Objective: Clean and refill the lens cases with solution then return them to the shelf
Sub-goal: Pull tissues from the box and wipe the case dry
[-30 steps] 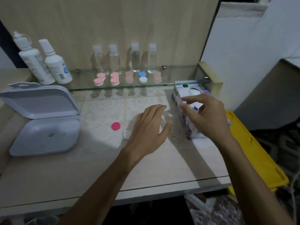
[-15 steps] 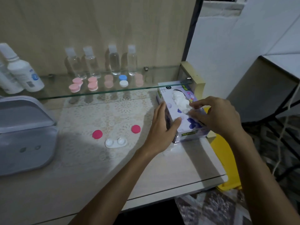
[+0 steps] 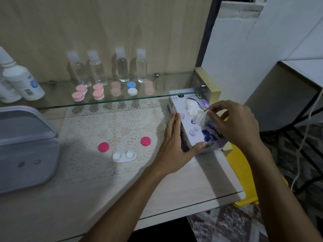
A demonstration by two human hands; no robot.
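An open white lens case (image 3: 124,155) lies on the lace mat, with its two pink caps (image 3: 103,147) (image 3: 145,141) beside it. My left hand (image 3: 174,142) presses flat against the left side of the tissue box (image 3: 192,131), thumb on its near end. My right hand (image 3: 234,124) pinches a white tissue (image 3: 201,116) sticking out of the box top. Several closed lens cases, pink ones (image 3: 79,93) and a blue-and-white one (image 3: 132,88), sit on the glass shelf (image 3: 166,96). Two white solution bottles (image 3: 22,81) stand at the far left.
Several small clear bottles (image 3: 122,67) stand along the back of the shelf. A grey open-lidded container (image 3: 26,151) lies at the left. A yellow bin (image 3: 241,165) is beside the table's right edge; cables and a dark frame are further right.
My left hand moved from the mat to the side of the tissue box. My right hand took hold of a tissue and is drawing it up. The view shifted right.
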